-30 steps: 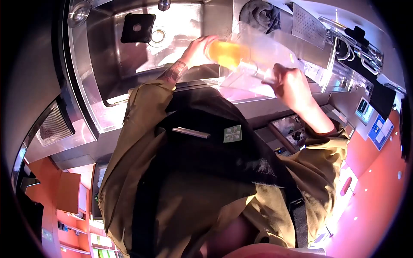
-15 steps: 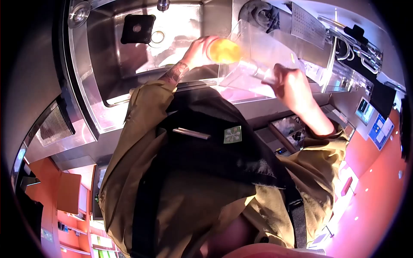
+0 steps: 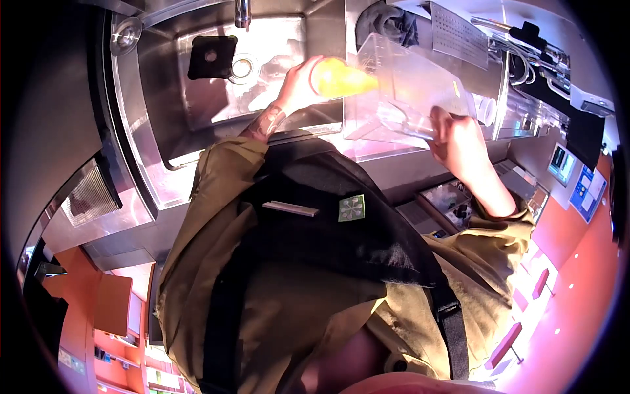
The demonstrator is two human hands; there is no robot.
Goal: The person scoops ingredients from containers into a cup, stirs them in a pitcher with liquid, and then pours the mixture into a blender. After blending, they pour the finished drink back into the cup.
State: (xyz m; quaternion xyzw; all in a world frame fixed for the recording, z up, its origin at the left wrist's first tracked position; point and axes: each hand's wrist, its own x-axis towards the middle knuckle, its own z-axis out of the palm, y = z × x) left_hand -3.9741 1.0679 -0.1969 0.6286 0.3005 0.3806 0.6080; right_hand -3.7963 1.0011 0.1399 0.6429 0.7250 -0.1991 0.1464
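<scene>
My left hand [image 3: 299, 84] is closed around a bright orange, bottle-like thing [image 3: 344, 77], tilted on its side with its narrow end pointing right. That end overlaps the left side of a clear plastic container [image 3: 420, 79] on the counter right of the sink. My right hand [image 3: 454, 134] is closed on the handle of a clear utensil [image 3: 410, 125], which slants down from the container's inside toward my fist. The utensil's far end is hard to make out through the clear plastic.
A steel sink [image 3: 154, 98] lies at the left, with a black square piece [image 3: 212, 57] beside its drain [image 3: 241, 67] and a faucet [image 3: 243, 12] above. Behind the container are a grey cloth [image 3: 387, 25] and a perforated panel [image 3: 459, 34]. An open drawer [image 3: 446, 203] sits below the counter.
The orange thing now reaches further right, over the container's edge. My right hand with the utensil has shifted slightly right and down. The view has moved a little.
</scene>
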